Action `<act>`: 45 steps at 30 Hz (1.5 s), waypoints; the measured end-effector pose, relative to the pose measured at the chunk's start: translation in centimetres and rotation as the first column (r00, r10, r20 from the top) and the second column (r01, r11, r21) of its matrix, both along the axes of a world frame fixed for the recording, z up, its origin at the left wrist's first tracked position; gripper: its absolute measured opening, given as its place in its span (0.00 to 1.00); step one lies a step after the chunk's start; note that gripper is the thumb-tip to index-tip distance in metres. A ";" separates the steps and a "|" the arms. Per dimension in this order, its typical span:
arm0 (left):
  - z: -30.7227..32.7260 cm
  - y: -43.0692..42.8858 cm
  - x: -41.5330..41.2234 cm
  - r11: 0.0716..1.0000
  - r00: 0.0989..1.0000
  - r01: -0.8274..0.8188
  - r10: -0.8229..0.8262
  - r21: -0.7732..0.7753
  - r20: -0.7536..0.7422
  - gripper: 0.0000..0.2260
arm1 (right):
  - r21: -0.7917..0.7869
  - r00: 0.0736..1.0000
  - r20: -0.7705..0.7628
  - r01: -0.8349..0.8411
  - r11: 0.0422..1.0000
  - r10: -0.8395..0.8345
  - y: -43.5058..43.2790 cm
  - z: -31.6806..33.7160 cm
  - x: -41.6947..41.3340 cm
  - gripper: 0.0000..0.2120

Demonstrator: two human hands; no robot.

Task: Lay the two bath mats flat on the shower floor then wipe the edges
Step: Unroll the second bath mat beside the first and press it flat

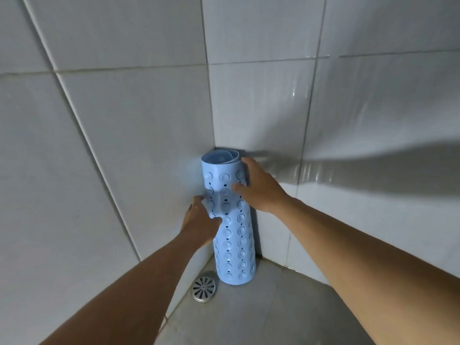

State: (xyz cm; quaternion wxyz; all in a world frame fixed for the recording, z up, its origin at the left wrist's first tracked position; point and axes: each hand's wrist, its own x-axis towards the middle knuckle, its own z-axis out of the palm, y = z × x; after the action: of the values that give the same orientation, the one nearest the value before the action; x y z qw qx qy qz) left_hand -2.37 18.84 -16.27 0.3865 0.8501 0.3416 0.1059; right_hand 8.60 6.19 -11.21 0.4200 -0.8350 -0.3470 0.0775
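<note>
Grey-tiled corner walls (99, 120) back the rolled blue bath mat (232, 235), which stands on end at centre frame; it looks light, rubbery and floppy once unrolled, so mid-roll seems the sound hold. Its left side, at 9 o'clock, is gripped by the left hand (199, 220), and the right hand (258, 188) curls round the top at 3 o'clock. At 7 o'clock of its base, the drain (203, 289) sits in the shower floor (273, 307).

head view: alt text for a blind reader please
A rolled blue bath mat stands upright in a tiled shower corner, gripped by the left hand at mid-height and the right hand near its top. A metal drain sits beside its base.
</note>
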 end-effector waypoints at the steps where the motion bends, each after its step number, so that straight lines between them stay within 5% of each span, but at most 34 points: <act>1: -0.2 0.3 0.7 1.000 0.999 -0.013 0.013 -0.019 0.031 0.31 | 0.025 0.999 -0.034 0.003 1.000 -0.002 0.6 -0.5 0.5 0.28; 7: -1.0 0.4 1.7 0.991 0.991 0.030 -0.013 -0.130 0.133 0.29 | 0.212 0.981 -0.196 0.038 0.977 0.004 2.0 -2.1 0.8 0.31; 10: -0.9 0.8 1.0 0.972 0.988 0.069 -0.036 -0.224 0.147 0.26 | 0.178 0.974 -0.224 0.010 0.984 0.031 1.2 -1.0 -0.3 0.18; 14: -1.3 0.0 -0.8 0.942 0.982 0.092 -0.033 -0.323 0.183 0.28 | 0.080 0.953 -0.302 -0.015 0.997 0.039 -1.0 0.3 -1.7 0.24; 18: -0.8 -1.5 -2.9 0.844 0.990 0.122 -0.064 -0.522 0.127 0.26 | 0.065 0.778 -0.628 0.019 0.998 0.026 -4.5 0.6 -3.8 0.25; 21: 0.2 -2.2 -4.1 0.680 0.994 0.096 -0.026 -0.727 0.107 0.25 | 0.126 0.642 -0.766 0.090 0.988 0.039 -7.2 0.4 -4.2 0.16; 24: 1.1 -3.0 -5.1 0.539 0.994 0.071 0.036 -0.839 0.107 0.15 | 0.161 0.497 -0.867 0.226 0.961 0.029 -9.2 0.2 -4.5 0.19; 29: -0.1 -5.5 -5.9 0.462 0.996 0.032 0.054 -0.886 0.064 0.12 | 0.043 0.442 -0.894 0.257 0.966 -0.078 -11.4 -1.3 -6.3 0.20; 35: -2.9 -8.8 -8.4 0.452 0.996 0.070 0.018 -0.889 0.088 0.13 | 0.002 0.350 -0.930 0.301 0.954 -0.108 -14.8 -4.5 -9.8 0.08; 39: -4.0 -9.5 -10.5 0.309 0.991 0.086 0.068 -0.947 0.112 0.35 | -0.020 0.352 -0.931 0.217 0.976 -0.097 -16.7 -6.1 -11.9 0.02; 42: -4.2 -10.4 -12.3 0.274 0.986 0.119 0.080 -0.954 0.146 0.42 | -0.047 0.365 -0.924 0.183 0.982 -0.113 -17.7 -6.8 -13.9 0.06; 45: -3.8 -11.2 -13.3 0.275 0.983 0.151 0.061 -0.950 0.174 0.32 | -0.082 0.382 -0.914 0.156 0.984 -0.137 -18.5 -6.9 -15.1 0.17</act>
State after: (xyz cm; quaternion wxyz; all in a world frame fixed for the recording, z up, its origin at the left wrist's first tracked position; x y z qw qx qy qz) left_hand -15.71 7.65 -20.10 0.8512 0.4423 0.2766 -0.0573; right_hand -6.49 -12.35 -18.13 0.5539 -0.6784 0.0148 0.4824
